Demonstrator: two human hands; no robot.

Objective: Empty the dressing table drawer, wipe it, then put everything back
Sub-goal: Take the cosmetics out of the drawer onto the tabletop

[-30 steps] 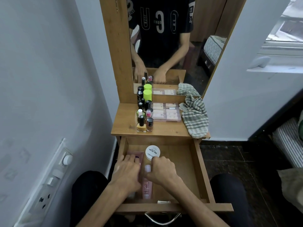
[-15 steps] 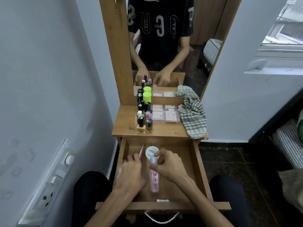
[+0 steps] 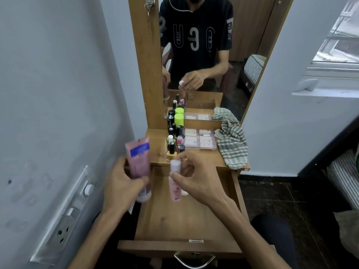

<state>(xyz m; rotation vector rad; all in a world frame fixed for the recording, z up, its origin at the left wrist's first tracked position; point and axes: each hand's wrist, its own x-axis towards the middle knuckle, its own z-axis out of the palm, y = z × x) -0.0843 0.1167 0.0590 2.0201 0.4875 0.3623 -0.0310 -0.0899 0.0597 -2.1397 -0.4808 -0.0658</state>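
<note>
Below, open wooden drawer (image 3: 186, 220), tiled floor (image 3: 272, 200)

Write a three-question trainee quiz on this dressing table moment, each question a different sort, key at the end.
1. True or false: the left hand holds a pink tube lifted above the drawer.
2. The right hand holds: A) a comb B) a slim pink bottle C) the checked cloth
3. Fill in: the small polish bottles stand on the tabletop, to the ___ of the cloth.

Key: 1 true; 2 B; 3 left
</note>
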